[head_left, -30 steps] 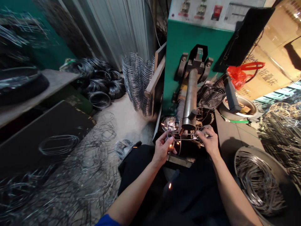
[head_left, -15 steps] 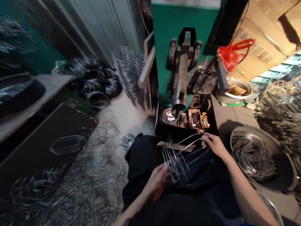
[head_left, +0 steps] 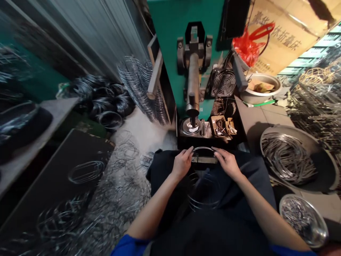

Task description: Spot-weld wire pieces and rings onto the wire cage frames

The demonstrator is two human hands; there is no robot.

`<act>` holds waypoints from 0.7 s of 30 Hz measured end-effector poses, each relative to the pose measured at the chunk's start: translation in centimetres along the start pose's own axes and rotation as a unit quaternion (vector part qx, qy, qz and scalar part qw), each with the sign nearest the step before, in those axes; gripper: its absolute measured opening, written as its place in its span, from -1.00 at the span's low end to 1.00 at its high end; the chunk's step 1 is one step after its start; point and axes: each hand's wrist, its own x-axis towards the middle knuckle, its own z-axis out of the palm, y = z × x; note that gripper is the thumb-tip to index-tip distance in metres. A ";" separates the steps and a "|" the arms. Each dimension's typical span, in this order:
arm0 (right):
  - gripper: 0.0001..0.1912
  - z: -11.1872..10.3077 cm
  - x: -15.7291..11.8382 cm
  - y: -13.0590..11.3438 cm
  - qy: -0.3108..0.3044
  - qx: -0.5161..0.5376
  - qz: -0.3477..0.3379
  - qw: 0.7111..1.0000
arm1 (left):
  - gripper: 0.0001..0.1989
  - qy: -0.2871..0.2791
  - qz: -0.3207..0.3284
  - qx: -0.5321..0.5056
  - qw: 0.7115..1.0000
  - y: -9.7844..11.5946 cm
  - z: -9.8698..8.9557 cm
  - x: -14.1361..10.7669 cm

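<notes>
My left hand (head_left: pixel 182 163) pinches the left end of a bright curved stretch of a wire frame (head_left: pixel 203 148). At the right end of the same curve, my right hand (head_left: pixel 226 161) holds it between thumb and fingers. Fainter wire loops (head_left: pixel 204 207) show below, over my dark-clad lap; whether they join the held curve I cannot tell. Just under the curve, in front of my knees, is a flat metal bar (head_left: pixel 204 160). Above and beyond my hands, the cylindrical arm (head_left: pixel 193 81) of a green machine (head_left: pixel 165 21) points down toward me.
A black tray (head_left: pixel 183 142) under the machine holds small boxes (head_left: pixel 220 126) and a round dish (head_left: pixel 190 126). On the right stand a basin of cut wires (head_left: pixel 266 170) and a metal bowl of small parts (head_left: pixel 299 220). Wire scraps (head_left: pixel 119 199) litter the left floor beside a dark board (head_left: pixel 58 170).
My left hand has moved up from the side of the wire frame to its curve. My right hand has shifted slightly left and down. The view has turned a little.
</notes>
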 end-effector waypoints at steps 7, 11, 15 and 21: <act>-0.62 -0.9 4.1 -2.1 0.052 -0.003 -0.061 0.997 | -0.71 0.028 0.039 -0.028 0.998 1.0 -2.4 3.6; -0.63 -1.0 5.7 -3.2 0.068 -0.010 -0.075 0.995 | -0.72 0.045 0.049 -0.023 0.998 1.6 -3.6 4.8; -0.64 -0.9 6.5 -3.9 0.052 -0.044 -0.105 0.992 | -0.72 0.054 0.068 0.006 0.996 1.6 -4.6 5.3; -0.66 -0.9 8.1 -5.0 0.022 -0.098 -0.133 0.986 | -0.76 0.057 0.088 0.055 0.993 1.4 -6.2 6.0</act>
